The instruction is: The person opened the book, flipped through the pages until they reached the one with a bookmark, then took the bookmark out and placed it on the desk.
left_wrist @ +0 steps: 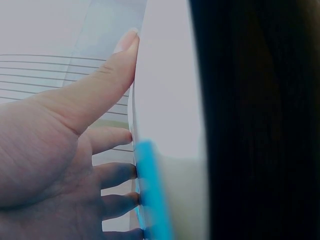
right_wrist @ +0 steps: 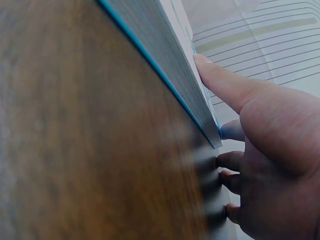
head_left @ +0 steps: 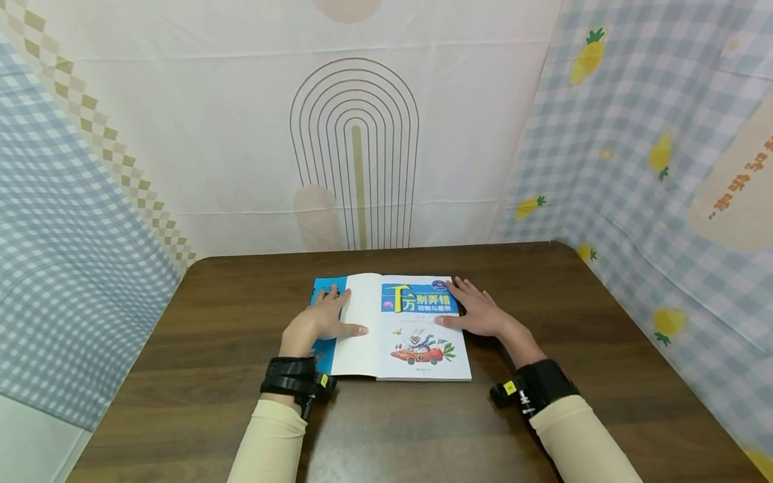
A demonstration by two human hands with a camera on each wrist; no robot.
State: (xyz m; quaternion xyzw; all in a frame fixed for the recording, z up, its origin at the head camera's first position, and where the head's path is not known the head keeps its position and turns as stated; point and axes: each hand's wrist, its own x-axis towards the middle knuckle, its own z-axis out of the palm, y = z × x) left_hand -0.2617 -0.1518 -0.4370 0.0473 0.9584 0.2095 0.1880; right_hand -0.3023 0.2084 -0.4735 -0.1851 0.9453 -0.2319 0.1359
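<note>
An open book (head_left: 423,335) lies on the table, its right side a title page with blue and yellow lettering and a red carrot car. Its left side is a blank white page beside a blue cover flap (head_left: 324,355). My left hand (head_left: 323,318) rests spread over the flap and white page, thumb and fingertips touching them in the left wrist view. On the right, my right hand (head_left: 480,314) lies at the book's edge, with the thumb (right_wrist: 215,75) on the title page. The right wrist view shows the thick page block (right_wrist: 165,65) and blue back cover.
The dark wooden table (head_left: 229,322) extends around the book. Behind it hangs a pale cloth (head_left: 241,147) with an arch pattern, and blue checked cloths (head_left: 634,121) flank both sides. Each wrist carries a black strapped camera (head_left: 292,379).
</note>
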